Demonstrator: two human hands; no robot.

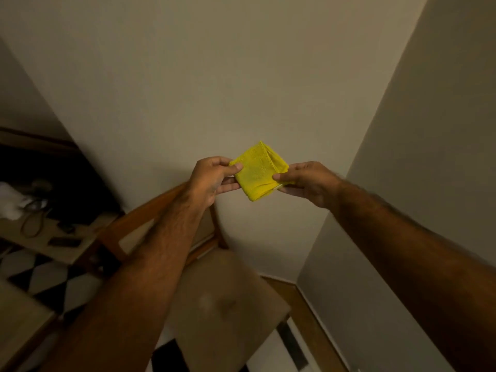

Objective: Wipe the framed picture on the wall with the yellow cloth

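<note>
A folded yellow cloth (257,171) is held up in front of the bare beige wall (214,76), stretched between both hands. My left hand (212,179) pinches its left corner with thumb on top and fingers under. My right hand (306,182) pinches its right edge the same way. The cloth is a small folded square with layered edges showing at the top right. No framed picture is in view.
A wooden chair (222,299) with a padded beige seat stands below my arms against the wall. A low table (45,237) at the left carries a cable and small dark items. A second wall (429,183) closes the corner on the right. The floor has black and white tiles.
</note>
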